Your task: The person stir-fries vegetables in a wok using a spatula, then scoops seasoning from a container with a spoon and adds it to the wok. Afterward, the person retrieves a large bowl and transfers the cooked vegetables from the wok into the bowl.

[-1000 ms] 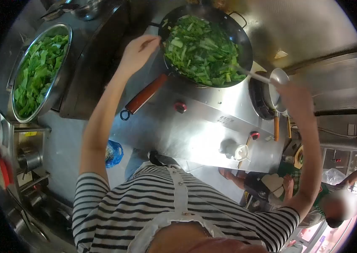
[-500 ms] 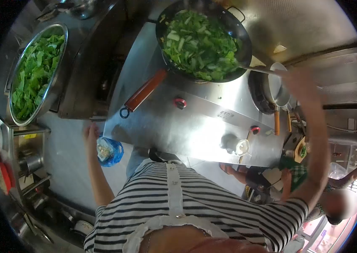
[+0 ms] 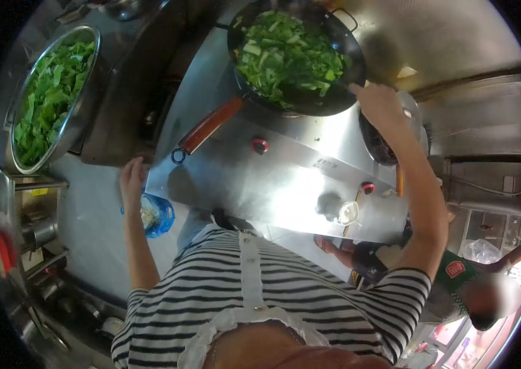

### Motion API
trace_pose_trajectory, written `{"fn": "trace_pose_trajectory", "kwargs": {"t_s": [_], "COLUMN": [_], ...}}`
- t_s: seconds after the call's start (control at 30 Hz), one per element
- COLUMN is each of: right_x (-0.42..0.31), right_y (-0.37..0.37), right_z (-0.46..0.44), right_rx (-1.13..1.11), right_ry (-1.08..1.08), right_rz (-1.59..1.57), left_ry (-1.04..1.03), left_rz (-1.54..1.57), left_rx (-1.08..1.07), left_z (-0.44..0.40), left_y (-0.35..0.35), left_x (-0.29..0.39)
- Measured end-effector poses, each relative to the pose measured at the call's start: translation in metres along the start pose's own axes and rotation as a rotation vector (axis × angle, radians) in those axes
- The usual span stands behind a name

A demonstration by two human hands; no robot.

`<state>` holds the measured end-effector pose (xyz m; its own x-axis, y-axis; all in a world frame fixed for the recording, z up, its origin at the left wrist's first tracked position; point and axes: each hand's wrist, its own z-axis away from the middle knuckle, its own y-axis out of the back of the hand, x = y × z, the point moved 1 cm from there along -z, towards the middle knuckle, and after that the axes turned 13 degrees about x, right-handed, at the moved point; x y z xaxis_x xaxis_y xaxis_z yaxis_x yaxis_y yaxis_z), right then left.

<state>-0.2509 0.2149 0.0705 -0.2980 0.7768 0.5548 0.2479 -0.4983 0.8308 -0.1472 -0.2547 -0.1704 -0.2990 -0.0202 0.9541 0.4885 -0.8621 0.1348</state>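
By the right rim of the round black metal wok [image 3: 347, 54], we hold our right hand [image 3: 384, 109] closer than before, fingers clenched, apparently around a hidden utensil handle; inside, chopped green leaves [image 3: 288, 52] bare more metal, likely being turned. Below-left, our left hand [image 3: 132, 184] hangs released.

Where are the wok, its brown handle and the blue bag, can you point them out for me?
Wok [image 3: 351, 54]: head view, on its dark inner wall, right of the greens.
Brown handle [image 3: 213, 125]: head view, midway along its grip.
Blue bag [image 3: 163, 212]: head view, on its plastic side.
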Motion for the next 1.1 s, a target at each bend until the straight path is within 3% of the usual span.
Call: {"fn": "trace_pose_trajectory", "kwargs": {"t_s": [0.1,0.17,0.23,0.27,0.33,0.4,0.47,0.53,0.57,0.63,0.77,0.83,0.93,1.0,1.1], "right_x": [0.059,0.130,0.116,0.111,0.109,0.168,0.095,0.051,0.044,0.031,0.003,-0.011,0.026,0.076,0.157], "right_y": [-0.007,-0.022,0.046,0.047,0.044,-0.063,-0.085,-0.091,-0.087,-0.071,-0.023,-0.007,0.001,-0.015,-0.089], "right_z": [-0.014,0.003,-0.013,-0.022,-0.042,-0.035,-0.066,-0.072,-0.067,-0.045,0.012,0.038,0.053,0.034,-0.032], "right_rx": [0.001,0.551,-0.436,-0.428,-0.650,0.382,-0.458,-0.378,-0.375,0.061,0.110,0.283,0.341,0.110,0.076], "right_ry": [-0.006,0.540,-0.584,-0.579,-0.425,0.801,-0.368,-0.575,-0.569,-0.332,-0.232,-0.113,-0.066,-0.178,-0.256], "right_rz": [-0.011,-0.175,-0.453,-0.455,-0.175,-0.490,-0.773,-0.664,-0.666,-0.292,-0.011,0.220,0.365,0.276,0.114], "left_ry": [0.021,0.012,-0.010,-0.029,-0.050,0.000,0.009,0.019,0.038,0.059,-0.002,-0.006,-0.040,-0.052,0.000], "left_rz": [0.032,0.026,0.030,0.023,0.015,0.024,0.035,0.050,0.024,-0.005,-0.012,-0.011,0.005,-0.028,-0.083], "left_rx": [0.028,0.033,0.049,0.025,0.002,0.014,0.049,0.086,0.089,0.088,0.072,0.021,-0.061,-0.057,0.007], "left_z": [0.002,-0.001,-0.004,-0.001,0.001,0.000,0.004,0.008,0.009,0.011,0.007,0.006,0.004,0.006,0.018], "left_y": [-0.010,-0.006,-0.003,0.001,0.010,0.020,0.027,0.030,0.031,0.030,0.003,-0.007,-0.014,-0.011,-0.001], "left_x": [0.010,0.007,0.010,0.014,0.012,0.002,-0.005,-0.006,-0.005,0.000,0.026,0.031,0.028,0.018,0.007]}}
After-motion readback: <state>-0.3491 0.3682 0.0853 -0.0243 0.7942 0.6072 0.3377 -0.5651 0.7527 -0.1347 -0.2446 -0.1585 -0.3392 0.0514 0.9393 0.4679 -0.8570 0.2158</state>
